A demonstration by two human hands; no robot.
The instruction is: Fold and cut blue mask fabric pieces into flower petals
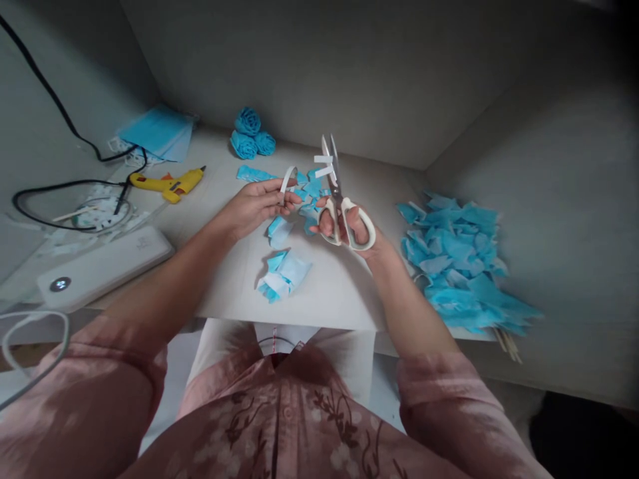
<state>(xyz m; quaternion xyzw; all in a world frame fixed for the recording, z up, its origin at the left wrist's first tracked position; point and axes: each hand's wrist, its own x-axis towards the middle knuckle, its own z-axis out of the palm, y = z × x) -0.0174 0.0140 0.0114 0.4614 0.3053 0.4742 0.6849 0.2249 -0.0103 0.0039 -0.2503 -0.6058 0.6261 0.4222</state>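
Left hand point(257, 207) pinched a white strip point(288, 179), which arced up from the fingertips; right hand point(355, 231) gripped the scissors point(338, 197), digits through both loops, blades parted!

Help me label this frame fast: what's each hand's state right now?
Left hand: closed, pinching a white strip.
Right hand: closed, gripping white-handled scissors.

There is room to pass between the near scraps point(284, 276) and the right forearm point(407, 303). The blue pile point(454, 246) blocks the right, power bank point(107, 266) and glue gun point(174, 186) the left; clearance beyond the pile is too dim to judge.
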